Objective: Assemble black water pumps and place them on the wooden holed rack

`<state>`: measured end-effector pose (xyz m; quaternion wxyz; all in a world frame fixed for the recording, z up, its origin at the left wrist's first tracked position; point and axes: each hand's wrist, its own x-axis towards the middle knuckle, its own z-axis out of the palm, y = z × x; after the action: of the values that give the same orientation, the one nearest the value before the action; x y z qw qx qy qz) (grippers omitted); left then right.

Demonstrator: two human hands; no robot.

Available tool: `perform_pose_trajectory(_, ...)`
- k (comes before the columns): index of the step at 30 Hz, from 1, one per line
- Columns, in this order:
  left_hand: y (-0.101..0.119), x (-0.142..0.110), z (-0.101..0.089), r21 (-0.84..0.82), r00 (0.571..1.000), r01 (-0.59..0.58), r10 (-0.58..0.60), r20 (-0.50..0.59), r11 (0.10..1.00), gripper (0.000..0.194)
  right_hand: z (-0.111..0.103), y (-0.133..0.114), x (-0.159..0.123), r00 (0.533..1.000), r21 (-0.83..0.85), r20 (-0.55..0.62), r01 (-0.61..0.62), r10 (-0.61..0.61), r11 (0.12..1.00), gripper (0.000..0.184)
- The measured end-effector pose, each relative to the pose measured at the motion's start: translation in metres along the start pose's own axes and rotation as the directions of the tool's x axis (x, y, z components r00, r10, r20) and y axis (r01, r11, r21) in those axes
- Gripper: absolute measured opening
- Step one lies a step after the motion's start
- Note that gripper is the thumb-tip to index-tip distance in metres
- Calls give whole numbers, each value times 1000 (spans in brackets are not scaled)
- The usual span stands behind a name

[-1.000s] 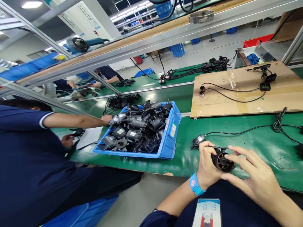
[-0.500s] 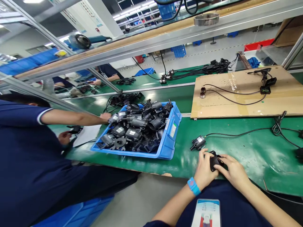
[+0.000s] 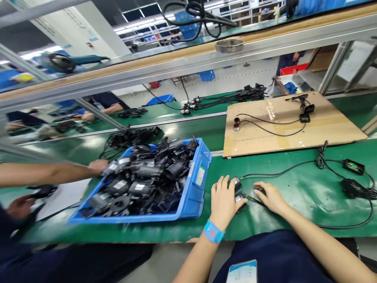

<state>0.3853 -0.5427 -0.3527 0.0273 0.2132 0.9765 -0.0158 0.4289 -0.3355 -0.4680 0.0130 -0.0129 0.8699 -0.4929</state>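
Head view: black cylindrical plastic units point(image 3: 237, 188) just right of blue rectangular plastic bin point(image 3: 194, 204), beneath left hand point(image 3: 223, 201). Probably best to steady lightly, leaving thin black cable point(image 3: 253, 199) slack, untwisted. Left hand palm-down, fingers forward, thumb rightward; clenched or merely resting, cannot tell. Right hand point(image 3: 272, 198) farther right of bin, low, half-curled, apparently released; cable contact unclear.

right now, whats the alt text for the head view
A person's left hand partly covers black parts on a green bench, while the right hand is beside a black cable. To their left, a blue bin holds many dark parts, with a co-worker's hand near it.
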Motion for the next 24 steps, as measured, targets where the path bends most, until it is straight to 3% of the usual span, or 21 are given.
perform_pose_trajectory(3, 8, 3, 18, 76, 995, -60, 53, 90, 995, 100, -79, 49, -7, 965, -144, -247, -124, 86, 982, 44)
perform_pose_trajectory(4, 9, 5, 22, 85, 990, -61, 49, 131, 995, 100, -108, 69, -10, 930, -191, -344, -203, 128, 960, 47)
perform_pose_trajectory(6, 9, 11, 26, 93, 982, -50, 32, 185, 994, 98, -161, 107, -18, 803, -296, -535, -468, 262, 832, 50)
perform_pose_trajectory(8, 6, 16, 24, 95, 977, -47, 26, 212, 994, 94, -201, 137, -27, 696, -201, -572, -632, 434, 749, 39)
perform_pose_trajectory(10, -1, 21, 21, 94, 970, -51, 27, 240, 994, 92, -226, 156, -34, 639, -71, -542, -682, 546, 728, 15)
perform_pose_trajectory(12, -10, 25, 19, 97, 966, -50, 23, 259, 994, 91, -243, 166, -41, 603, 51, -530, -679, 596, 733, 3)
perform_pose_trajectory(16, -31, 34, 18, 156, 968, -14, -25, 249, 988, 85, -264, 176, -65, 486, 410, -482, -610, 729, 678, 6)
perform_pose_trajectory(19, -48, 43, 17, 212, 960, 40, -96, 263, 976, 80, -265, 186, -86, 468, 625, -401, -489, 788, 609, 6)
perform_pose_trajectory(21, -58, 49, 16, 236, 949, 73, -140, 282, 969, 78, -262, 195, -94, 446, 679, -413, -431, 794, 595, 4)
perform_pose_trajectory(24, -69, 54, 14, 237, 938, 96, -168, 304, 967, 77, -259, 213, -96, 317, 621, -576, -429, 753, 656, 5)
